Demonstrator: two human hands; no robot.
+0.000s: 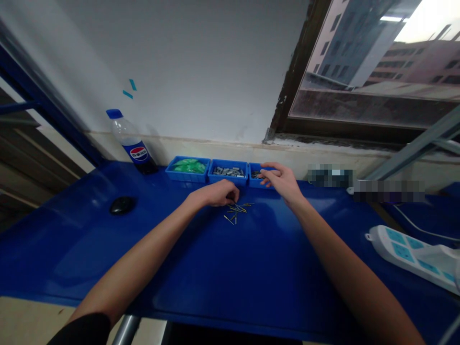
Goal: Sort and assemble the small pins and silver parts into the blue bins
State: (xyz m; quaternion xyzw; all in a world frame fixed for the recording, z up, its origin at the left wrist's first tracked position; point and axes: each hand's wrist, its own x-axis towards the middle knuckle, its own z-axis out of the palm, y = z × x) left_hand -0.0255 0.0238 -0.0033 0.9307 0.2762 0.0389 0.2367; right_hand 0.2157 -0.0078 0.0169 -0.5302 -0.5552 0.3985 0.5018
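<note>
Several thin metal pins (235,211), silvery with yellowish parts, lie loosely heaped on the blue table. My left hand (224,192) is at the heap's upper left edge, its fingers curled down and pinched; whatever is between the fingertips is too small to make out. Over the right blue bin (256,181) hovers my right hand (282,179), thumb and fingers partly bent with gaps between them. Small dark metal pieces show inside that bin, partly covered by the hand. The middle blue bin (228,179) contains grey metal pieces, and the left blue bin (187,177) holds green plastic bits.
A cola bottle (138,152) stands against the wall at the left, with a black mouse (122,205) in front of it. To the right lies a white power strip (409,251). Blurred-out items (332,176) sit by the wall below the window (359,110).
</note>
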